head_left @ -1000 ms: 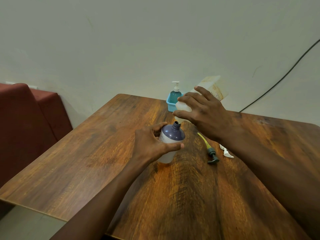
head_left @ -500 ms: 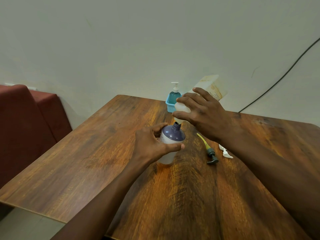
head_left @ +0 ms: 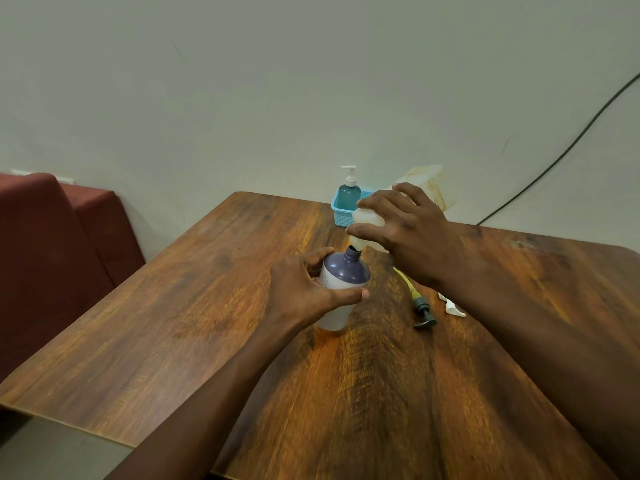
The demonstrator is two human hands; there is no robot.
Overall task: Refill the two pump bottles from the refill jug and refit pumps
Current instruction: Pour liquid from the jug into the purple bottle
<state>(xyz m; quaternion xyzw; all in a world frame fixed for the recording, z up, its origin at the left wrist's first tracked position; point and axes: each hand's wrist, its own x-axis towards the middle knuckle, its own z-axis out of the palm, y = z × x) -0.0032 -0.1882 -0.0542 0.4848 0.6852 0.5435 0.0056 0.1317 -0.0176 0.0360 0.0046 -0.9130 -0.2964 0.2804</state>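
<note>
Purple-top btl (head_left: 341,271), neck open, stands on table (head_left: 173,323), L hand (head_left: 304,292) fingers wrapped round it. Just above its neck, R hand (head_left: 412,230) grips tipped refill jug (head_left: 429,181); contents can't tell. Right of btl: grey pump (head_left: 420,306), white pump (head_left: 452,306). Beyond: teal pump btl (head_left: 348,195) in blue basket (head_left: 343,220).

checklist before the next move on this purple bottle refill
1. Purple bottle upright, pump off, neck open: ok.
2. Left hand grips the bottle body: ok.
3. Right hand holds the refill jug tilted, its spout at the bottle neck: ok.
4. Fill level inside the bottle: cannot tell.
5. Grey pump lies on the table beside the bottle, ready to refit: ok.
</note>
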